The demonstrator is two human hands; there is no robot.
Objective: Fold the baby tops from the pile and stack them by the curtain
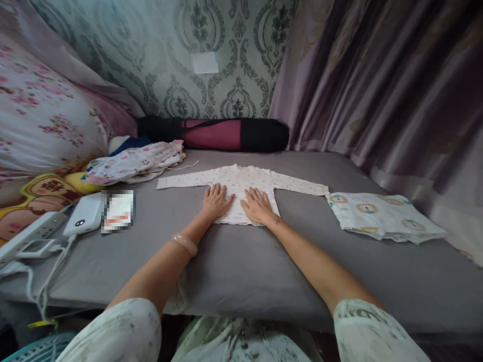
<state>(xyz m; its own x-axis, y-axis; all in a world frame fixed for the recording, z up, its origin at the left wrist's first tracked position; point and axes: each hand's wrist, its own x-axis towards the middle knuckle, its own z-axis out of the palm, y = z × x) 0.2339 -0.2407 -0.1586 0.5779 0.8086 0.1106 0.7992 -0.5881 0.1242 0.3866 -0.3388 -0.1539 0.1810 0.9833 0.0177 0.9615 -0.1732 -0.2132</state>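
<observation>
Lying on gray sheeting (241,266) before patterned wallpaper (241,45), a pale shirt (243,177) bears 2 hands (218,203), fingers (254,195) slightly spread.

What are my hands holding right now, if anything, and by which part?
Nothing is held: the left hand and right hand rest palm-down on the body of the white shirt.

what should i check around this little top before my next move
1. Left hand and right hand flat on the white top: ok
2. Sleeves stretched out to both sides: ok
3. Right cuff apart from the folded cloth: cannot tell, their edges run together in this view
4. White power bank away from the top: ok
5. Underside of the top free of creases: cannot tell, hidden
</observation>
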